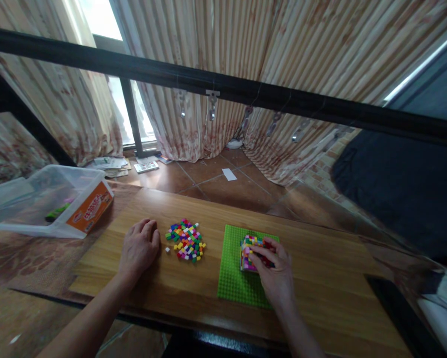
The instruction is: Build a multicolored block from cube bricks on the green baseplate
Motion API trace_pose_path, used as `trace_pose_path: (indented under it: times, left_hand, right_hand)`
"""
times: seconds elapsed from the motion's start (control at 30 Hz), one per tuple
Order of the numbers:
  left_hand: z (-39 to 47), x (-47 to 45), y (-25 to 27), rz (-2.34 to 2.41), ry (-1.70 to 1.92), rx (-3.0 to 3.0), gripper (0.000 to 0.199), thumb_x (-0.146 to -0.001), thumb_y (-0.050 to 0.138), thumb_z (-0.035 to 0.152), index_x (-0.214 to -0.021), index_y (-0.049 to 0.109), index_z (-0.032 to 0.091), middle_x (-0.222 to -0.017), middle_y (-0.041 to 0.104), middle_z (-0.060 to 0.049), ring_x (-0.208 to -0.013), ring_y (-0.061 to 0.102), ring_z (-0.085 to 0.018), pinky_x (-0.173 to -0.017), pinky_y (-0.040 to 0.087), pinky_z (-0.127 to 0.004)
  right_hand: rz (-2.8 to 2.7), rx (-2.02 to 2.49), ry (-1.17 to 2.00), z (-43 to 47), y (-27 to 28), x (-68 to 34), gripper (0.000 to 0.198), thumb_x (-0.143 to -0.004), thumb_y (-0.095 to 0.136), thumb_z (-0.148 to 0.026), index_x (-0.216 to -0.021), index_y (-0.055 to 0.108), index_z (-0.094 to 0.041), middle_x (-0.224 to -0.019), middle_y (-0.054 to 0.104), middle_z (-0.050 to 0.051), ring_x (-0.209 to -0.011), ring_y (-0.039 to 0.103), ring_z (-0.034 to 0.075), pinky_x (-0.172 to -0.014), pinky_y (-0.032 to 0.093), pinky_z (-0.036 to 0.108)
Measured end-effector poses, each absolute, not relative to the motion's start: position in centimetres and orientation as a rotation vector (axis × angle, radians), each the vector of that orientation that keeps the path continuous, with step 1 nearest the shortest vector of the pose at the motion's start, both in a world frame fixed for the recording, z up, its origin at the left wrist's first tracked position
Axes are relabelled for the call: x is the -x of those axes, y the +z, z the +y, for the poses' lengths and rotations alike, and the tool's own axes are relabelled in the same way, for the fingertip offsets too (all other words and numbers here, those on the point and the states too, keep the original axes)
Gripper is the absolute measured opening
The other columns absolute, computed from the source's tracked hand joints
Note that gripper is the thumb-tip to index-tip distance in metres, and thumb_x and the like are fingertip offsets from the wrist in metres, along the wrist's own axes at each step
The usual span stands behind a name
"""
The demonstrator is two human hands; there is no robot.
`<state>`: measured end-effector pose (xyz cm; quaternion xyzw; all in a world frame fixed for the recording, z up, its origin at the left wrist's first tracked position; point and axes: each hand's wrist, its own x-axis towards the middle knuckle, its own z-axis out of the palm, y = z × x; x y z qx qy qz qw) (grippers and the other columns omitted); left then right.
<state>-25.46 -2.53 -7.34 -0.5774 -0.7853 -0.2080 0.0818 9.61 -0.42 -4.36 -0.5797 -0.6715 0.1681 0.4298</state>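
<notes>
On the wooden table, a small multicoloured toy-brick structure (pixel 247 264) stands on a green studded baseplate (pixel 230 283). My right hand (pixel 277 266) reaches over the structure from the right, thumb and fingers bent against its top and side. It partly covers the structure, and any single brick between the fingertips is too small to make out. To the left, my left hand (pixel 139 246) rests palm down on the wood with relaxed, slightly bent fingers, holding nothing visible. Just right of it lies a loose pile of tiny coloured bricks (pixel 188 241), with one white brick (pixel 167 249) apart.
A clear plastic bin (pixel 44 228) with an orange label stands left of the wooden table (pixel 320 278). A black bar (pixel 223 84) crosses above, with small metal clips hanging from it. A dark flat object (pixel 391 303) lies at the table's right end. Curtains hang behind.
</notes>
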Motion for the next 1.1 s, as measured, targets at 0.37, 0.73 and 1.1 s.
trace_pose_path:
  times: [0.37,0.73,1.1]
  left_hand:
    - [-2.5,25.3,-7.4,-2.347,-0.634,1.739,0.042,-0.09,0.036,0.035,-0.114,0.061,0.011,-0.123,0.061,-0.017,-0.117,0.052,-0.029,-0.106,0.038,-0.042]
    - [-2.7,25.1,-7.2,-2.335,-0.63,1.723,0.041,-0.091,0.037,0.034,-0.116,0.062,0.012,-0.123,0.061,-0.015,-0.116,0.053,-0.028,-0.105,0.04,-0.041]
    - [-2.6,25.1,-7.5,-2.345,-0.645,1.716,0.041,-0.09,0.038,0.033,-0.117,0.062,0.012,-0.124,0.061,-0.015,-0.116,0.053,-0.028,-0.105,0.039,-0.042]
  right_hand:
    - [-1.668,1.571,0.267,-0.3,-4.5,-9.8,0.031,-0.083,0.059,-0.046,-0.099,0.07,-0.021,-0.12,0.054,0.011,-0.112,0.046,0.028,-0.097,0.036,0.046]
    - [-1.548,1.606,0.343,0.1,-5.0,-9.2,0.036,-0.078,0.062,-0.051,-0.095,0.07,-0.021,-0.12,0.054,0.01,-0.112,0.048,0.027,-0.097,0.037,0.044]
    - [-1.535,1.561,0.356,0.1,-4.9,-8.9,0.035,-0.076,0.066,-0.052,-0.09,0.071,-0.021,-0.117,0.053,0.011,-0.109,0.05,0.027,-0.097,0.038,0.045]
